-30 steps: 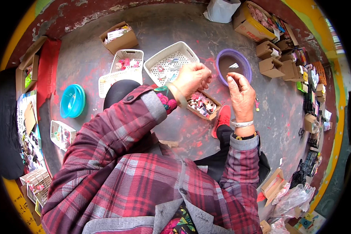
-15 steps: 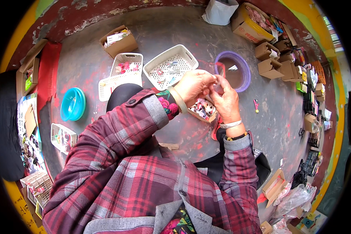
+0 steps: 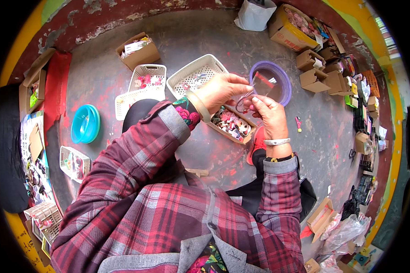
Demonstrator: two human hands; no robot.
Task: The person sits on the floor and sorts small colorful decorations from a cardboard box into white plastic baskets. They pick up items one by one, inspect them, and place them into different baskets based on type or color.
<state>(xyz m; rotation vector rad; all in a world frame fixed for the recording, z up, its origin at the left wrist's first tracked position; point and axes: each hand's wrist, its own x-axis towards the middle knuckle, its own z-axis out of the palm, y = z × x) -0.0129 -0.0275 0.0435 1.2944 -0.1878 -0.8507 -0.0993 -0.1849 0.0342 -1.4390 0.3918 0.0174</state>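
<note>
My left hand (image 3: 221, 92) is closed, its fingertips pinched together on something too small to make out. Close by on the right, my right hand (image 3: 269, 116) is closed too, its fingers bent around a thin looped thing (image 3: 243, 103) that shows between the hands. Below them an open cardboard box (image 3: 234, 140) holds many small red, pink, white and black pieces. Past my left hand stands a white perforated basket (image 3: 180, 77) with a few small items in it. A purple-rimmed bucket (image 3: 288, 84) sits beyond my right hand, with a red strip (image 3: 265, 78) showing against it.
Two small white baskets (image 3: 134, 84) and a cardboard box (image 3: 143, 57) stand to the left, with teal basins (image 3: 85, 123) nearer. A small pink-and-yellow item (image 3: 298, 123) lies on the floor at right. Cardboard boxes (image 3: 314, 81) line the right wall. A red shoe (image 3: 257, 148) is beside the open box.
My hands have drawn slightly apart, the right one shifting right and nearer. The thin looped thing now shows between them, and more of the cardboard box is uncovered. The red strip has changed shape.
</note>
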